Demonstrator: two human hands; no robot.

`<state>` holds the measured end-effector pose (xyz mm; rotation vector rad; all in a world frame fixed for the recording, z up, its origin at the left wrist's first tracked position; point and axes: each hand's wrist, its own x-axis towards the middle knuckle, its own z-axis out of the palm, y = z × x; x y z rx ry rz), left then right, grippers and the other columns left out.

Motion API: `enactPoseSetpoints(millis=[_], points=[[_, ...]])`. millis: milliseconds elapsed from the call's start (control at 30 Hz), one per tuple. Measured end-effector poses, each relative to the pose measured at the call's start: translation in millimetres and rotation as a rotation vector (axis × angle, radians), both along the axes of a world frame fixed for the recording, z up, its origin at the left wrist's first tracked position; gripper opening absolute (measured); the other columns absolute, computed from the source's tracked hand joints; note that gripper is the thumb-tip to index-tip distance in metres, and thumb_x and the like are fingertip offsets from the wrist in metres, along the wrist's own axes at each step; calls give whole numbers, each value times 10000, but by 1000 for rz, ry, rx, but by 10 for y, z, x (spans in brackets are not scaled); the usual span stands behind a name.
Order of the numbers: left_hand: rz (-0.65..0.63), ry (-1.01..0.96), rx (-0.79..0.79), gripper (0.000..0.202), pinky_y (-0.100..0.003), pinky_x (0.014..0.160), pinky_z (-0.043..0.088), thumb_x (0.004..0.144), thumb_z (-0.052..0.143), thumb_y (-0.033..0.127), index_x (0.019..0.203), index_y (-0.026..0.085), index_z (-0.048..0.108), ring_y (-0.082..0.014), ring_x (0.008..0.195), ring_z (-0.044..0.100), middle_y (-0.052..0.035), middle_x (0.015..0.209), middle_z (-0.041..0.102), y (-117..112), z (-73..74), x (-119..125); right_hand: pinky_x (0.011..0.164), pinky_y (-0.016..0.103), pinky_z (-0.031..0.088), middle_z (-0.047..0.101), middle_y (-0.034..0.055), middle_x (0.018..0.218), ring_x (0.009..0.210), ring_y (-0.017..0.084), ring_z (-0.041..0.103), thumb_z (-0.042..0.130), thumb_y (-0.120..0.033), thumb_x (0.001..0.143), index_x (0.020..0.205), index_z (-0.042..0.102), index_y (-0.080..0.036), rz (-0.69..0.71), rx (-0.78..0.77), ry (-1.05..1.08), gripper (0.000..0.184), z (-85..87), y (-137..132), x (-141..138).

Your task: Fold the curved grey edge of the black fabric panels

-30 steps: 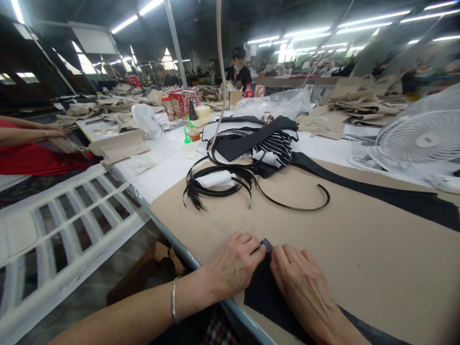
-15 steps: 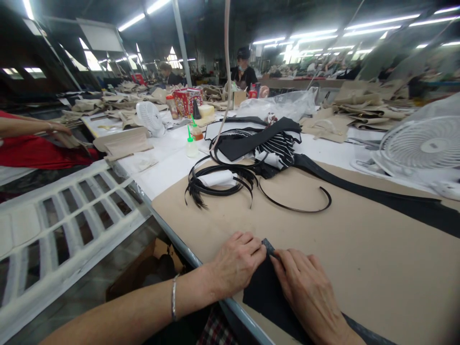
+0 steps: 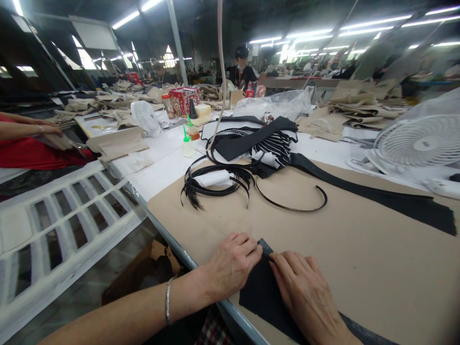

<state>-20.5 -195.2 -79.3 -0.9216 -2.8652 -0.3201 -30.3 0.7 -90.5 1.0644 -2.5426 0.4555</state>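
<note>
A black strip of leather-like material (image 3: 264, 297) lies on the beige sheet near the table's front edge. At its far end a narrow greyish edge shows between my hands. My left hand (image 3: 233, 261) is closed, its fingertips pinching the left side of that end. My right hand (image 3: 305, 290) rests over the right side, thumb and fingers pressed together on the strip's edge. The strip runs under my right hand and reappears at its lower right. Beyond my hands sits a coil of thin black cords (image 3: 215, 184), with one cord (image 3: 298, 208) curving off to the right.
Behind the coil are stacked black pieces (image 3: 258, 139) and a long black strip (image 3: 359, 189). Bottles with green tips (image 3: 187, 146) stand farther back. A white fan (image 3: 424, 143) is at right, a white slatted rack (image 3: 68, 225) at left. A co-worker's hands (image 3: 50, 132) are far left.
The whole view has shifted slightly, so things appear a little farther left. Both hands stay at the strip's end, with hardly any visible movement.
</note>
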Motion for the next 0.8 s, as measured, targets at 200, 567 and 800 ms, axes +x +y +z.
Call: enactPoseSetpoints(millis=[200,567,800], points=[[12,-20,38,296,-369,872,461,907,452,150,1185,165,552,-210,994,538,-61,1038,639,-6,-6,-3,696,354,278,508,51,799,736,207,456,293,-125,1030,941,608,-119,1,-2,-25,327,-7,16,2],[-54,-17,125,308,-395,897,450,907,433,134,1172,199,575,-226,1028,519,-60,1123,622,105,45,-50,749,359,294,546,45,967,850,216,450,366,-32,927,1109,615,-181,-22,-55,-164,343,48,185,42],[-28,-116,118,296,-392,927,433,930,401,144,1168,217,561,-208,1054,499,-28,1126,618,195,33,-78,895,387,322,512,19,1125,1034,210,436,533,-29,913,1274,439,-236,-186,-199,-587,427,82,371,8]])
